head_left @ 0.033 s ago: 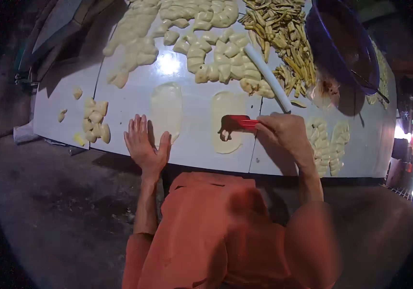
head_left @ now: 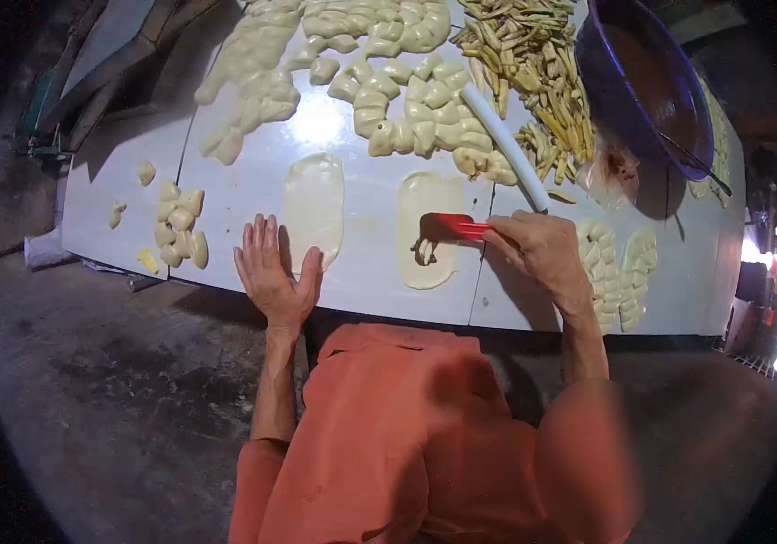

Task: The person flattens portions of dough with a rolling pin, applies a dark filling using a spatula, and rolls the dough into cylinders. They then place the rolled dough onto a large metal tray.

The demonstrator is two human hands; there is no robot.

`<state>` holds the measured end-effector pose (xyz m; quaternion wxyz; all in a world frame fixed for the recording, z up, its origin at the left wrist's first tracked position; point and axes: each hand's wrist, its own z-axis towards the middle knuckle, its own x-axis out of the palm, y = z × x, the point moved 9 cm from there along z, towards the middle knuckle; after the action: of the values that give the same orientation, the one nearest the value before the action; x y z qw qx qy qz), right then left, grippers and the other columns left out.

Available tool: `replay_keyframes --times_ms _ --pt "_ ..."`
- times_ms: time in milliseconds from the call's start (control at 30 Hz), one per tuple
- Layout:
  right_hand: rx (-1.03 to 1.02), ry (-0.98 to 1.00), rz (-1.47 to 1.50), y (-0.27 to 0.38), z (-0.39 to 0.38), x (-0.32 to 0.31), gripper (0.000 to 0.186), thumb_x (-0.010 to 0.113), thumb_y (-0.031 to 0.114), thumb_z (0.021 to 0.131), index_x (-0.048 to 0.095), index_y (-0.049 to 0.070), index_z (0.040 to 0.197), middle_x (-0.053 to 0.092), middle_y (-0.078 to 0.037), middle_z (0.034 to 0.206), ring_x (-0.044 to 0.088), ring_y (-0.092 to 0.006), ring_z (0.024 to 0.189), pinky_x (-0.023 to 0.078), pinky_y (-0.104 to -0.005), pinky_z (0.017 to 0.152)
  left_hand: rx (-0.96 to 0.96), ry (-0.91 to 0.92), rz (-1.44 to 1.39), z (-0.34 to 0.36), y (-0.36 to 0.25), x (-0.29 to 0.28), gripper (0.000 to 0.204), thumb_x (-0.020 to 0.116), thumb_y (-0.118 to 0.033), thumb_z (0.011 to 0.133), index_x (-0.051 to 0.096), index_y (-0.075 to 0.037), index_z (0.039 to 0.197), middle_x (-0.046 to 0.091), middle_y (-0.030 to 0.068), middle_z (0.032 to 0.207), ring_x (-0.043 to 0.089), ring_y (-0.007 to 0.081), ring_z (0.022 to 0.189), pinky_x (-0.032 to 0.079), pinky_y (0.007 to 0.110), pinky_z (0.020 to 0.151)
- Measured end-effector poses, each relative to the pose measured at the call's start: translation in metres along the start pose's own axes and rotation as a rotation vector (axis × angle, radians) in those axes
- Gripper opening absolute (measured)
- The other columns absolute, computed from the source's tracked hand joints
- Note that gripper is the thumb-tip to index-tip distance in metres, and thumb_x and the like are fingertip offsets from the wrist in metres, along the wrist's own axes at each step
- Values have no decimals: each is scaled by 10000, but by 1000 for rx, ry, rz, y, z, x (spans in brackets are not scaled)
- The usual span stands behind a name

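White tabletop (head_left: pixel 366 195) fills the upper half of the head view; its near edge runs just in front of the person's orange clothing.

Left hand (head_left: pixel 271 272): flat on the tabletop at the near edge, fingers spread and straight, holding nothing. It lies just beside a flattened oval dough sheet (head_left: pixel 313 218), touching or nearly touching its lower edge.

Right hand (head_left: pixel 543 249): fingers closed around the handle of a red cutter (head_left: pixel 452 227). The tool's working end rests on a second dough sheet (head_left: pixel 429 227), near its centre.

Surroundings: a white tube (head_left: pixel 506 145) lies diagonally just beyond the right hand. Folded dough pieces (head_left: pixel 398 100) are heaped across the far side, with thin strips (head_left: pixel 534 63) to their right. A dark blue basin (head_left: pixel 651 82) sits at the far right. A small group of pieces (head_left: pixel 180 231) lies left of the left hand. Rows of folded pieces (head_left: pixel 615 267) lie right of the right hand.

Open room: bare tabletop remains between the two sheets and along the near edge. No labels or packages can be made out.
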<state>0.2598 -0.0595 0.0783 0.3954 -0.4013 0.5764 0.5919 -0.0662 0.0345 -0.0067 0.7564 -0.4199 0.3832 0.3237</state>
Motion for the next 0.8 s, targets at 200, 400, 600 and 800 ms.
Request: replay_keyframes --times_ms 200,400,600,800 --pt "-37 6 -122 17 -21 2 108 719 252 913 701 147 925 591 -56 707 654 -277 662 512 -419 597 2 7 2 -3 3 3 759 731 -399 904 477 -40 1522 470 213 1568 396 407 1482 219 624 1212" --pt "69 -49 -98 8 -26 4 139 708 275 943 721 144 989 613 -62 723 660 -274 680 513 -411 603 8 -8 -9 -3 3 4 715 720 -360 904 492 -52 1507 487 192 1558 403 400 1481 221 639 1210" --pt "209 -129 -6 0 -29 1 157 697 245 960 748 111 1024 636 -94 725 658 -285 676 506 -416 618 -5 -7 5 -2 4 6 716 733 -391 889 521 -71 1494 509 181 1538 418 387 1468 242 630 1202" --pt "396 -137 172 -17 -51 3 240 778 242 912 786 57 1065 759 -126 886 723 -243 743 544 -339 678 24 -17 -21 1 0 1 696 730 -376 882 537 -66 1475 522 180 1525 433 385 1453 255 629 1193"
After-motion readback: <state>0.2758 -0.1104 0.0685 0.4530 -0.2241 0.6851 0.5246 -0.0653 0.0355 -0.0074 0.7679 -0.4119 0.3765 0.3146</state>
